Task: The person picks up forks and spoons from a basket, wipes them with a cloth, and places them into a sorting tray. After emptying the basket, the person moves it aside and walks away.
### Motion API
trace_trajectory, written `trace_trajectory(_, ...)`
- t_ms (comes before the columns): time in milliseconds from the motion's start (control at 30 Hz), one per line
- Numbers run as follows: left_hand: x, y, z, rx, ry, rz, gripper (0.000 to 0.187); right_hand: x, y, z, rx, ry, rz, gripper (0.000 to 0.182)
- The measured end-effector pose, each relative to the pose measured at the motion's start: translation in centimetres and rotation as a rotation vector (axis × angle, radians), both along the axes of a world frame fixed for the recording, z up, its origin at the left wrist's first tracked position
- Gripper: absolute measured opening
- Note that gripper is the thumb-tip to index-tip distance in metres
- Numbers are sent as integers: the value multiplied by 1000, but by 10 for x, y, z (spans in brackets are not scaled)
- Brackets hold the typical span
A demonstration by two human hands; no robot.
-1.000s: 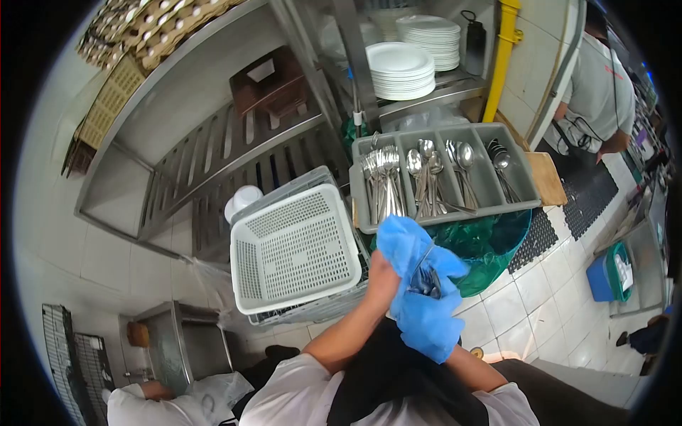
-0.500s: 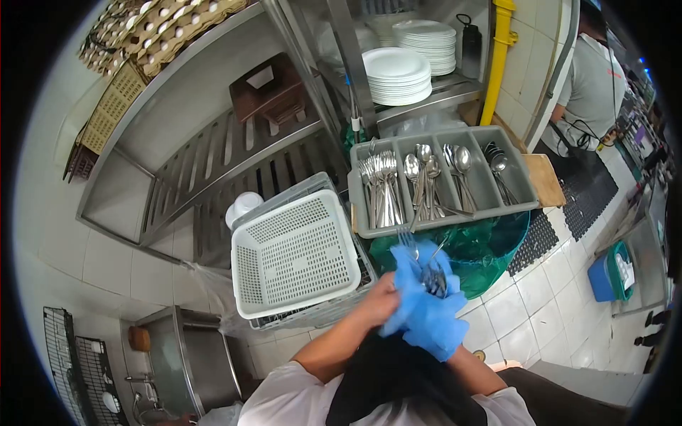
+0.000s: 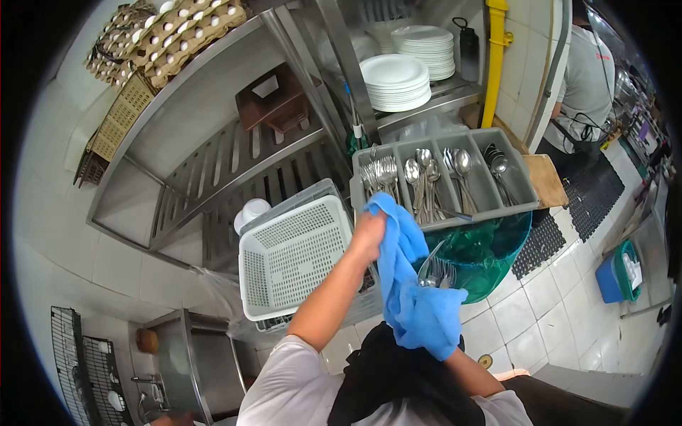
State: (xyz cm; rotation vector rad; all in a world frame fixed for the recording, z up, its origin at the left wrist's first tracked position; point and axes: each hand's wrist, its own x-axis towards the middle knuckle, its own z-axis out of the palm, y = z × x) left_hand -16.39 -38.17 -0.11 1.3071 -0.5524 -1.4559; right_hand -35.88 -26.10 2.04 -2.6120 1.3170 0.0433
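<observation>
My left hand is closed on one end of a blue cloth, at the near edge of the grey cutlery tray, by the compartment of forks. Whether a fork is inside that fold of cloth is hidden. The cloth hangs down to my right hand, which it covers, so the fingers do not show. From that hand sticks a bunch of cutlery, with fork tines and a spoon visible. Spoons and other cutlery lie in the tray's other compartments.
A white perforated basket sits on a crate to the left. Behind the tray, stacked white plates stand on a metal shelf. A green bag-lined bin is below the tray. A person stands at the far right.
My left hand has moved up and forward to the tray with the cloth's end, stretching it out. The fork that stood upright in the cloth no longer shows there. My right hand keeps the bunch.
</observation>
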Motion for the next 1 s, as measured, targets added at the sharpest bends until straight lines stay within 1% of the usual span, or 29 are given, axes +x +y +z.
trace_trajectory(67,21,-26,-19,-1,59,1,23,-2,-4,32,102,-227,-87,41)
trace_trajectory(100,35,-29,-28,-1,52,-11,23,-3,-2,10,99,-235,-99,41)
trace_trajectory(133,51,-27,-37,-51,263,-146,22,-2,2,-31,21,-532,-218,40)
trace_trajectory(167,60,-22,-43,-91,475,-280,22,-3,5,-55,-59,-827,-340,39)
trace_trajectory(200,49,-7,-27,-64,492,-177,20,-12,5,-50,-52,-834,-358,39)
trace_trajectory(233,37,5,-11,-53,486,-188,20,-22,3,-35,-10,-714,-211,34)
trace_trajectory(267,27,15,4,-30,393,-100,19,-28,2,-28,30,-592,-60,28)
trace_trajectory(300,22,20,10,-11,301,-9,19,-29,3,-33,33,-596,-67,28)
trace_trajectory(333,21,22,8,-27,238,-25,20,-28,5,-43,75,-480,19,27)
trace_trajectory(367,20,20,4,-27,237,-23,20,-26,6,-52,114,-363,107,26)
trace_trajectory(400,21,16,-7,-35,181,-4,20,-28,8,-58,132,-316,143,25)
trace_trajectory(433,25,12,-19,-43,125,15,19,-28,9,-64,112,-323,142,25)
trace_trajectory(500,25,10,-32,-53,168,-8,17,-27,12,-75,64,-360,129,24)
trace_trajectory(567,6,21,-21,-49,202,170,18,-25,14,-87,22,-398,98,24)
trace_trajectory(600,11,22,-31,-40,193,94,20,-24,15,-94,0,-412,83,24)
trace_trajectory(633,13,21,-37,-36,192,96,20,-22,17,-104,-23,-424,66,24)
trace_trajectory(700,15,21,-48,22,281,124,25,-19,20,-127,-64,-442,41,23)
trace_trajectory(733,19,20,-55,22,280,125,25,-16,23,-146,-87,-448,26,23)
trace_trajectory(800,28,21,-68,-80,479,-22,28,-10,31,-210,-153,-478,-14,23)
trace_trajectory(833,28,27,-62,-77,479,-24,28,-7,33,-257,-185,-505,-44,23)
trace_trajectory(867,26,36,-50,-113,588,-73,31,5,29,-243,-213,-554,-90,23)
trace_trajectory(900,25,43,-44,-149,696,-123,34,-9,28,-227,-126,-517,-58,24)
trace_trajectory(933,24,49,-47,-222,755,-153,46,-19,15,-125,-38,-479,-28,24)
trace_trajectory(967,23,53,-45,-218,756,-154,46,-28,3,-24,49,-439,0,24)
trace_trajectory(1000,23,58,-38,-305,805,-208,50,-28,-2,-10,141,-438,-9,25)
